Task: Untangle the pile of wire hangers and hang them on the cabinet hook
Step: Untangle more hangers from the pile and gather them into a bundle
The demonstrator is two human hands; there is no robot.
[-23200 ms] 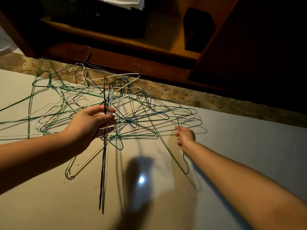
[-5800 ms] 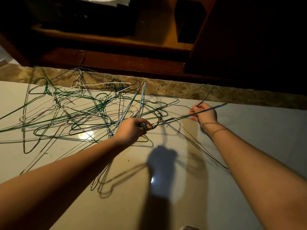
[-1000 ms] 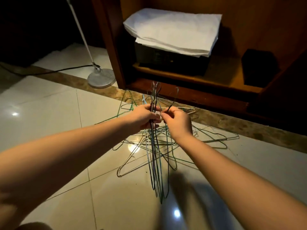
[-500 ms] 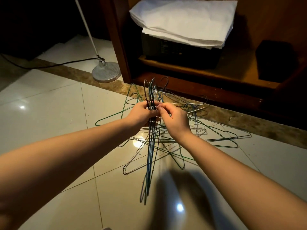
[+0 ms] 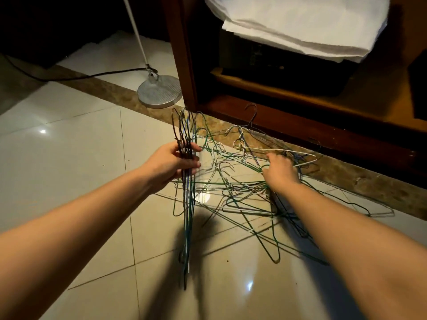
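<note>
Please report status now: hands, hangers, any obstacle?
Left hand grips hanger bundle, upright. Right hand in tangled pile, grip unclear. Pile wires interlocked.

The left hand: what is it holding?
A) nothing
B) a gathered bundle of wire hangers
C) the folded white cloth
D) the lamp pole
B: the left hand grips a bundle of hangers near their necks, hooks pointing up.

- Left hand (image 5: 172,161) grips a bundle of wire hangers (image 5: 187,204) upright near their hooks.
- Right hand (image 5: 279,169) lies among the tangled hanger pile (image 5: 233,195) on the tiled floor (image 5: 69,158).
- A wooden cabinet (image 5: 300,128) stands just behind the pile.
</note>
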